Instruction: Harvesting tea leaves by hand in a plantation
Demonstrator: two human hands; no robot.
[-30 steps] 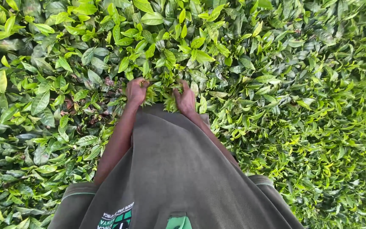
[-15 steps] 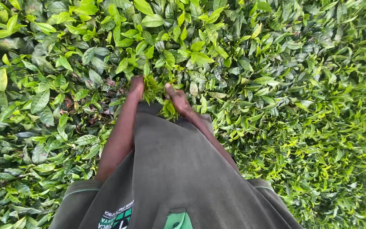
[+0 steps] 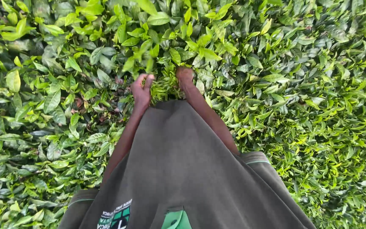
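Observation:
I look down on a dense tea bush. My left hand (image 3: 141, 90) reaches into the top of the bush, fingers pinched around light green leaf tips (image 3: 149, 63). My right hand (image 3: 185, 77) is close beside it, fingers curled into the foliage. A bunch of plucked green leaves (image 3: 164, 87) sits between the two hands, gripped from both sides. Both forearms run up out of a dark grey-green garment (image 3: 178, 169) that covers the lower middle of the view.
Tea bushes (image 3: 310, 106) fill the whole view, with darker broad leaves (image 3: 51, 101) at the left and smaller bright yellow-green shoots at the right. The garment's lower edge shows green patches (image 3: 175, 220).
Both hands drew back toward me with leaves, then pushed forward into the bush again. The bunch between them has grown.

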